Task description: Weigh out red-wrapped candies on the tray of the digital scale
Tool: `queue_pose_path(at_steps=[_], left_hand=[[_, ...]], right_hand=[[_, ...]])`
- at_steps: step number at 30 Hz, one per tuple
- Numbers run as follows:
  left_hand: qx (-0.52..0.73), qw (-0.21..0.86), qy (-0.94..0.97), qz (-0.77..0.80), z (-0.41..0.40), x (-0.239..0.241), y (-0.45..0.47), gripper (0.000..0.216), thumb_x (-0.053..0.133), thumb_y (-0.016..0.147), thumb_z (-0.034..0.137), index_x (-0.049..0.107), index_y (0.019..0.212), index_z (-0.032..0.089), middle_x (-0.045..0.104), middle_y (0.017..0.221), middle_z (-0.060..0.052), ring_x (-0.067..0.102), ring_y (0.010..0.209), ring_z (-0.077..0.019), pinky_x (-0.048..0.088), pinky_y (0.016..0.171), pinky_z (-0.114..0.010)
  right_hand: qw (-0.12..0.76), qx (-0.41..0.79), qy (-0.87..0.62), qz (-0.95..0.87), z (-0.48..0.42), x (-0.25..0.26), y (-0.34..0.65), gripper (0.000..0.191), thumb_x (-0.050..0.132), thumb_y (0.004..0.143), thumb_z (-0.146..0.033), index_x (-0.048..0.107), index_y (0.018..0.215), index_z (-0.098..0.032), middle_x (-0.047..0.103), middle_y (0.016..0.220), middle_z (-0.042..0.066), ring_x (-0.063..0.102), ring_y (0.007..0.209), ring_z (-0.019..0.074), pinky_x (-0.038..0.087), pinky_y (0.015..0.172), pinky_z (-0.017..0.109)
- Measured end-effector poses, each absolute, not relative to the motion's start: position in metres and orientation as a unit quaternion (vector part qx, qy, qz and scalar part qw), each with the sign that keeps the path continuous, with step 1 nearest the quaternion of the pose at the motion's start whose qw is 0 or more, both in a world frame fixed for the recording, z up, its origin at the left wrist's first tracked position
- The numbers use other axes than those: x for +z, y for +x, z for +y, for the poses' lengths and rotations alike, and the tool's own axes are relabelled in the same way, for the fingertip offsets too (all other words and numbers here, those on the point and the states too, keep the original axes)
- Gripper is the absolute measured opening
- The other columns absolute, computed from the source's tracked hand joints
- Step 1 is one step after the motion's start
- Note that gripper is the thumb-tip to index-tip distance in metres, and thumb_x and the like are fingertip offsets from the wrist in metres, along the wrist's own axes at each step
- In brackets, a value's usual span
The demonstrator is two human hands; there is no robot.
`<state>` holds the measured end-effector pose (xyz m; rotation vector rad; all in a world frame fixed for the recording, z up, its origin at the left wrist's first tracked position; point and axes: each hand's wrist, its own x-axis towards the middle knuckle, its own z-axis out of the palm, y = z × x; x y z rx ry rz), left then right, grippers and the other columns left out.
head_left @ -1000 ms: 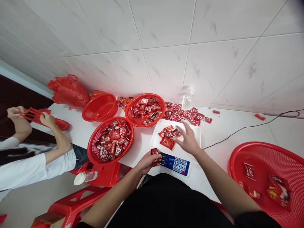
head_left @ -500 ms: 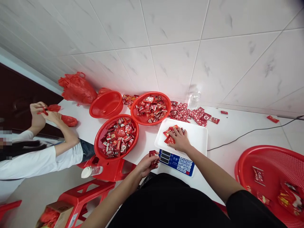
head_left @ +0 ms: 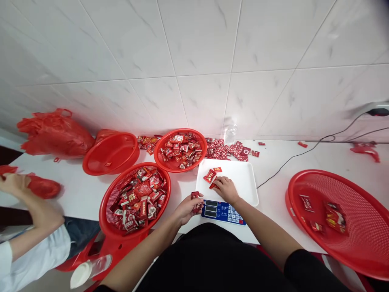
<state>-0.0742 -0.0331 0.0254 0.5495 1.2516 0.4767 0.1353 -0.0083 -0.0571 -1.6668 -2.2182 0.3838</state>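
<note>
My left hand [head_left: 184, 210] is closed around dark red candy packets [head_left: 196, 198], beside the display of the blue-fronted scale [head_left: 223, 211]. On the scale's white tray [head_left: 241, 180], the fingers of my right hand [head_left: 227, 190] are bent around a red wrapped candy [head_left: 214, 185], partly covered by them. Two more red candies [head_left: 209, 175] lie just beyond those fingertips. To the left, a red basket [head_left: 105, 202] holds a heap of mixed red packets, and a second filled basket [head_left: 204, 151] stands behind it, near the wall.
Loose red packets [head_left: 225, 151] lie along the wall beside a clear plastic bottle [head_left: 231, 134]. At right is a large red basket [head_left: 361, 211] with a few packets; a black cable [head_left: 285, 162] crosses the table. A co-worker's arm [head_left: 39, 202] reaches in from the left by red bags.
My right hand has gone from spread over the tray's candies to gripping one, with fewer candies visible on the tray. My left hand still holds its packets. The view has turned right.
</note>
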Motion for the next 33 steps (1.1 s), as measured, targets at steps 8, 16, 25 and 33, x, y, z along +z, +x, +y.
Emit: queue_pose_path(at_steps=[8,16,25,33], left_hand=[[0.214,0.765,0.257,0.551,-0.026,0.024,-0.093,0.035,0.075,0.065,0.023,0.056,0.094,0.017,0.060,0.073,-0.001,0.058,0.062,-0.0104,0.046,0.056,-0.022],[0.209,0.753,0.266,0.564,-0.023,0.017,-0.115,0.035,0.072,0.067,0.023,0.055,0.097,0.017,0.062,0.078,-0.002,0.058,0.064,-0.0105,0.047,0.057,-0.022],[0.215,0.757,0.256,0.562,-0.022,0.016,-0.123,0.037,0.075,0.064,0.023,0.055,0.095,0.018,0.061,0.076,-0.002,0.057,0.062,-0.0103,0.047,0.057,-0.022],[0.217,0.755,0.243,0.569,-0.024,0.014,-0.128,0.036,0.073,0.066,0.023,0.055,0.097,0.018,0.061,0.078,-0.001,0.057,0.063,-0.0100,0.047,0.057,-0.022]], right_hand=[[0.256,0.204,-0.676,-0.661,-0.003,-0.051,0.138,0.034,0.039,0.091,-0.042,0.063,0.109,-0.026,0.066,0.110,0.006,0.058,0.102,0.0218,0.046,0.087,0.036],[0.214,0.222,-0.728,-0.613,0.026,-0.035,0.131,0.036,0.037,0.091,-0.043,0.055,0.118,-0.027,0.064,0.115,0.004,0.061,0.096,0.0186,0.047,0.077,0.030],[0.074,0.194,-0.771,-0.603,0.052,-0.026,0.102,0.075,0.040,0.077,-0.071,0.039,0.138,-0.028,0.031,0.147,0.013,0.024,0.134,0.0369,0.034,0.096,0.053],[0.051,0.149,-0.732,-0.663,0.043,-0.042,0.082,0.068,0.041,0.080,-0.067,0.037,0.136,-0.028,0.041,0.141,0.013,0.032,0.128,0.0338,0.028,0.097,0.051]])
